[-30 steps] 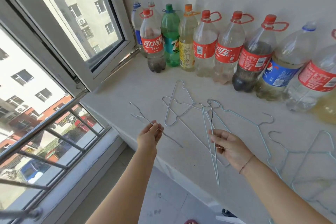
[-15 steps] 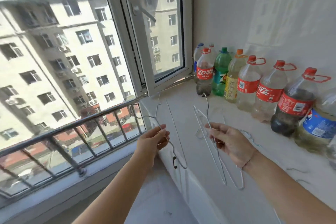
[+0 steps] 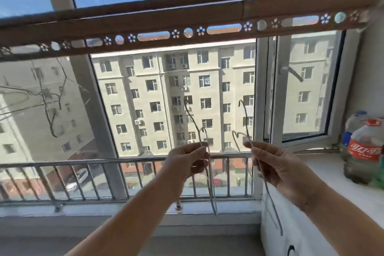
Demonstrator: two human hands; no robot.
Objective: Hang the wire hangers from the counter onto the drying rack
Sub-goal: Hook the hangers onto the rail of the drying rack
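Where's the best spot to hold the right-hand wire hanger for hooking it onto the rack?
Pinch the hanger at its neck, just under the hook, from below, as the right hand does: the hook stands upright and free beneath the drying rack.

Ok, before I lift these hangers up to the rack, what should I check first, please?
1. Grip of left hand on left hangers: ok.
2. Grip of right hand on right hangers: ok.
3. Hooks pointing up: ok.
4. Hooks level with rack: not ok, well below it.
5. Open holes in rack above the hands: ok.
6. Wires untangled within each hand: cannot tell.
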